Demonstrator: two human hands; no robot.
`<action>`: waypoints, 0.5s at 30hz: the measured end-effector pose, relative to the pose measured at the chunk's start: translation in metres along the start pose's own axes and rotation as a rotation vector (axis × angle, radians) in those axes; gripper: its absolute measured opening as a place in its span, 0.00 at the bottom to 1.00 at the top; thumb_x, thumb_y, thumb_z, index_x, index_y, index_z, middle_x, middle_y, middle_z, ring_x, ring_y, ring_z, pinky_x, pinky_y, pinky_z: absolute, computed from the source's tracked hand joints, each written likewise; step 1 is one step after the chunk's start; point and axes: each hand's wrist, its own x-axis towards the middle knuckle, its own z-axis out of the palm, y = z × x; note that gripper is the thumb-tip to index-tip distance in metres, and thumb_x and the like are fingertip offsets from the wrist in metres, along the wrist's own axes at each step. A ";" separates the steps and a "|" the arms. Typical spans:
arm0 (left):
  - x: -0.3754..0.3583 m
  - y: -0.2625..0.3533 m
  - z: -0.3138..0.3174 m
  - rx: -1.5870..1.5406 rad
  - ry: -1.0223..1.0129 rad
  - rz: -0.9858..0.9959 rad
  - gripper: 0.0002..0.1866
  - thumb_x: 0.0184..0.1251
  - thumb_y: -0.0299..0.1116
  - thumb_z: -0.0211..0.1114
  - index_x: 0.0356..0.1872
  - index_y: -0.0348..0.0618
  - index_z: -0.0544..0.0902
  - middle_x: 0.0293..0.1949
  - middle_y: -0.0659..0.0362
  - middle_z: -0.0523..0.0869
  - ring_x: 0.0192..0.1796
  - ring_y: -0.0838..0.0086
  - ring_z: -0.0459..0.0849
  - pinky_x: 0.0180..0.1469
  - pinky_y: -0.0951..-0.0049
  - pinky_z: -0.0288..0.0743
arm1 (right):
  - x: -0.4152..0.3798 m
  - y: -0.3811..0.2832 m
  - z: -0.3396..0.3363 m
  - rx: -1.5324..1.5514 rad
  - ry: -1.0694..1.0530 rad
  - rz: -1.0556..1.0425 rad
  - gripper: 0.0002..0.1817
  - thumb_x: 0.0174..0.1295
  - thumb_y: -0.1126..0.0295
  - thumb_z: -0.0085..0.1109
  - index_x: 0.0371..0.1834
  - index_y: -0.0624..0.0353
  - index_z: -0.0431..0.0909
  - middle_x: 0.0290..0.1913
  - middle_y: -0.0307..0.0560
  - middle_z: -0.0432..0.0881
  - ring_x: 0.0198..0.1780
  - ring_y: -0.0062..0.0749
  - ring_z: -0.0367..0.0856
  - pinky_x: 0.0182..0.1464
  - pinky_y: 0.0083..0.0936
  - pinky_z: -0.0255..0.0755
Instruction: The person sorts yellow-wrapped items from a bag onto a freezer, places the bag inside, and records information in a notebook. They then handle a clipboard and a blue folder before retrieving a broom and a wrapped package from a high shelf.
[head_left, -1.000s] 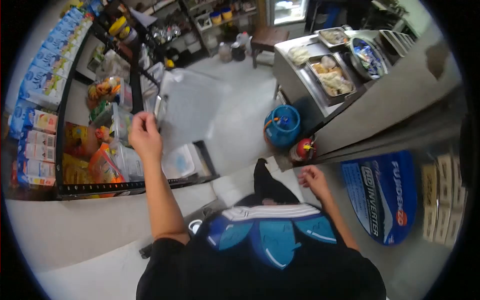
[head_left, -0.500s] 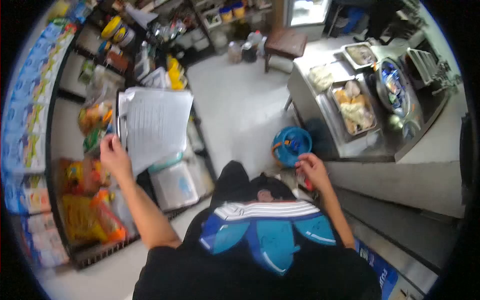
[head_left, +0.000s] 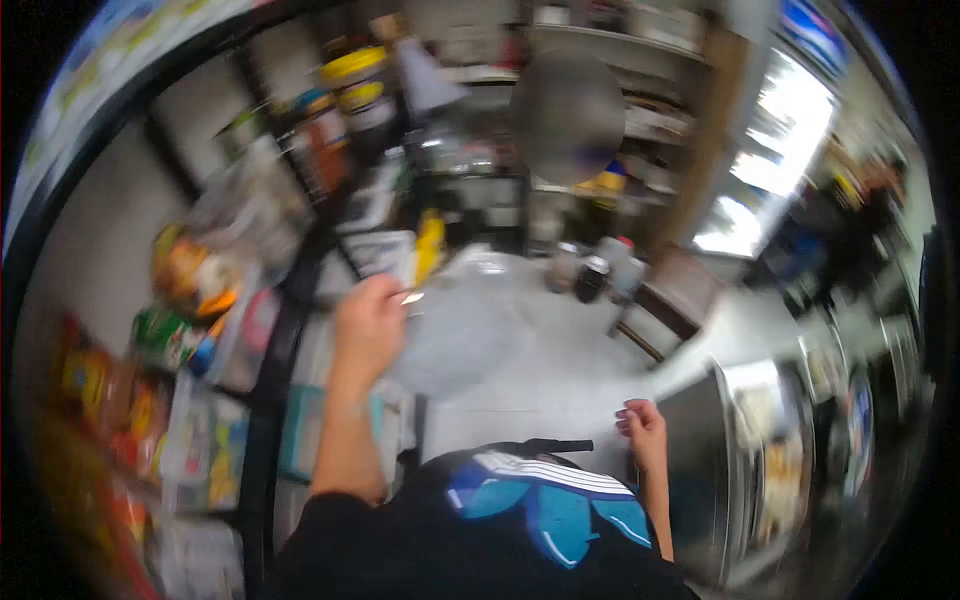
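In my left hand (head_left: 368,328) is a clipboard with white papers (head_left: 455,340), gripped at its edge by closed fingers. Motion smears the sheets, and no writing can be read on them. My right hand (head_left: 643,428) hangs low on the other side, loosely curled with the fingers somewhat apart, and nothing shows in it. It is nearest to the metal counter (head_left: 690,450), with a gap between them.
Shelves with food packets (head_left: 195,270) and a yellow-lidded tub (head_left: 355,80) line the left. Ahead stand a brown stool (head_left: 675,290), several jars (head_left: 593,278) and a lit fridge (head_left: 765,150). Food trays (head_left: 780,470) sit at right. A round grey shape (head_left: 568,115) is too blurred to identify.
The view has swung up and to the left, bringing the fridge and back shelves closer. The clipboard now lies lower and more tilted in view, still held. The blue bucket has left the picture.
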 end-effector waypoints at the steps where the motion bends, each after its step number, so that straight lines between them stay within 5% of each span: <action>1: 0.010 0.003 0.004 -0.003 -0.024 -0.006 0.03 0.55 0.23 0.61 0.31 0.37 0.77 0.28 0.50 0.80 0.30 0.59 0.80 0.34 0.68 0.73 | 0.035 -0.018 0.019 -0.080 -0.056 -0.134 0.08 0.61 0.76 0.50 0.43 0.62 0.74 0.36 0.46 0.81 0.35 0.25 0.78 0.38 0.21 0.72; 6: 0.063 -0.024 0.017 0.025 -0.143 -0.082 0.05 0.56 0.27 0.62 0.31 0.38 0.77 0.28 0.49 0.79 0.32 0.55 0.80 0.34 0.65 0.73 | 0.119 -0.202 0.164 -0.543 -0.088 -1.184 0.16 0.52 0.78 0.57 0.46 0.61 0.75 0.48 0.50 0.77 0.50 0.42 0.75 0.51 0.36 0.68; 8: 0.080 -0.035 0.027 0.066 -0.160 -0.120 0.05 0.56 0.28 0.63 0.31 0.38 0.77 0.29 0.49 0.80 0.33 0.55 0.81 0.34 0.64 0.73 | 0.140 -0.252 0.213 -0.491 -0.320 -1.385 0.17 0.50 0.73 0.62 0.45 0.61 0.75 0.48 0.49 0.77 0.51 0.43 0.74 0.51 0.39 0.67; 15: 0.119 -0.077 0.063 0.084 -0.033 -0.358 0.05 0.55 0.26 0.63 0.30 0.36 0.78 0.28 0.49 0.81 0.30 0.58 0.81 0.32 0.68 0.73 | 0.244 -0.260 0.343 -0.286 -0.825 -1.463 0.10 0.50 0.64 0.64 0.30 0.56 0.77 0.25 0.45 0.79 0.31 0.40 0.79 0.35 0.34 0.69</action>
